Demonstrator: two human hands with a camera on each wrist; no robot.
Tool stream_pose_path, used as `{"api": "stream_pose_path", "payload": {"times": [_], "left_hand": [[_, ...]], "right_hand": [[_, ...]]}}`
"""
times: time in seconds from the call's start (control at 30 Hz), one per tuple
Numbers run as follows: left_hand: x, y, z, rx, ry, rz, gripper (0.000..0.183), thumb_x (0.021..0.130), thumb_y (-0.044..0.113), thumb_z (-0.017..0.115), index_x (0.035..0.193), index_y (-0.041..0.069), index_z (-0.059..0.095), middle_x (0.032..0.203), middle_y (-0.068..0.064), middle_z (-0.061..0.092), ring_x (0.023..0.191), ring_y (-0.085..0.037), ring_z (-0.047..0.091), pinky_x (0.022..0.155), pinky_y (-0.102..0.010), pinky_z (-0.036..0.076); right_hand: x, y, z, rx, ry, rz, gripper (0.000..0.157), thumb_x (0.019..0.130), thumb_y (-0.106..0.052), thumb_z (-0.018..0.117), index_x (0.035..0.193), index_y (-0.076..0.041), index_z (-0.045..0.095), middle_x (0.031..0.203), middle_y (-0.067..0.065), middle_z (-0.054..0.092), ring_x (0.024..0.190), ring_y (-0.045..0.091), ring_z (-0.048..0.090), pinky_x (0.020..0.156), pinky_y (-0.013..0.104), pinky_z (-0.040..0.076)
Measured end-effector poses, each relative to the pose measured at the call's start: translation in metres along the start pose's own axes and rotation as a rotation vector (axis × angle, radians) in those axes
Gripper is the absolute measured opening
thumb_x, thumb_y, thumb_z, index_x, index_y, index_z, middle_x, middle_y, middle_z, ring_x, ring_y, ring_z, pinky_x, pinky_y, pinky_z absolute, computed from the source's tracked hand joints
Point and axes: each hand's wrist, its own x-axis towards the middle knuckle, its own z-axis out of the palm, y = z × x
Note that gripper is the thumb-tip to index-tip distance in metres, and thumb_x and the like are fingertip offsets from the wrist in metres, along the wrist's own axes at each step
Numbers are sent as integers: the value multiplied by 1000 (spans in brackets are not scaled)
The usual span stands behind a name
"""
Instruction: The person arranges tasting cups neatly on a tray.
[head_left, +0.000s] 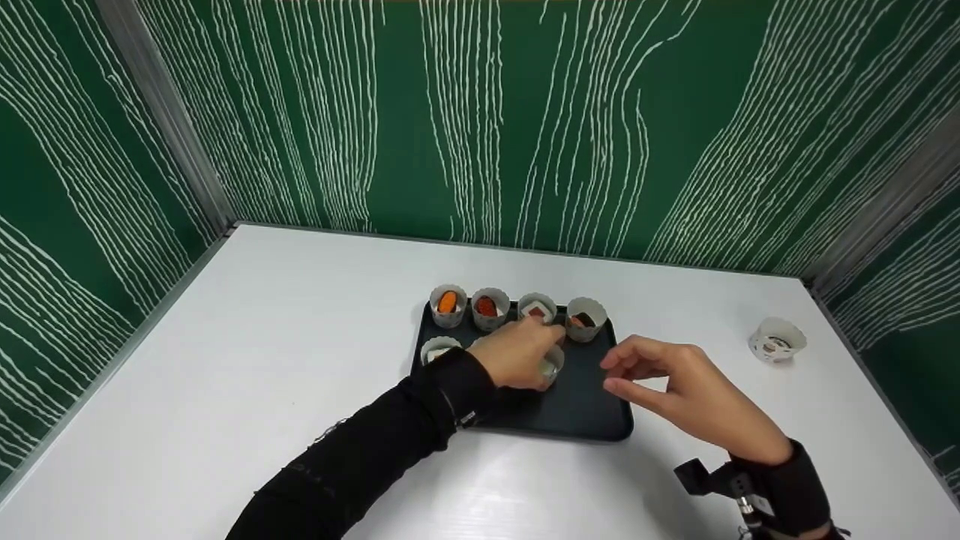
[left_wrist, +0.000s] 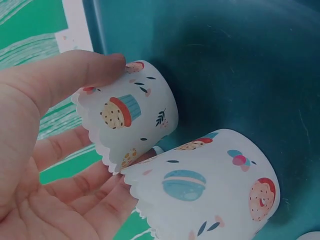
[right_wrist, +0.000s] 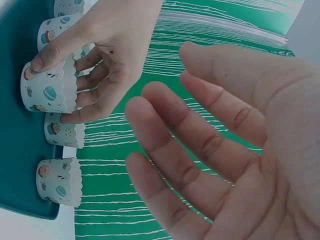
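Note:
My left hand [head_left: 519, 351] reaches over the black tray [head_left: 577, 409] and grips a white paper baking cup [left_wrist: 135, 107], printed with cupcakes, with the thumb on its near side. Beside it in the left wrist view stands another baking cup [left_wrist: 210, 180]. The gripped cup [right_wrist: 47, 90] also shows in the right wrist view, upright on the tray among others. My right hand [head_left: 667, 379] hovers past the tray's right edge, fingers loosely bent and holding nothing. The left forearm and hand hide part of the front row of cups.
Along the tray's back edge stand cups with an orange piece [head_left: 448, 302], a dark red piece [head_left: 486, 306], a white piece with a red centre [head_left: 537, 310] and an orange-and-black piece [head_left: 582, 320]. A separate cup [head_left: 777, 341] stands at the table's right. Green walls enclose the white table [head_left: 262, 337].

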Motion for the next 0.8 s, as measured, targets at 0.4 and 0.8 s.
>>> {"api": "stream_pose_path", "payload": {"times": [0.4,0.8], "left_hand": [[2,-2,1,-18,-15,3,39,85,10,83,122,11,71,115,-6,74,103,-21,72,88,-31,60],[2,-3,3,-14,-13,16,40,84,11,84,122,10,71,116,-6,74,106,-21,73,91,-32,61]], "right_hand": [[1,4,-1,9,-32,10,15,101,-28,77,115,-27,71,108,-5,76,100,5,76,91,25,60],[2,4,2,8,-27,-35,15,102,-26,76,116,-24,72,108,-9,75,99,4,75,91,23,60]]}}
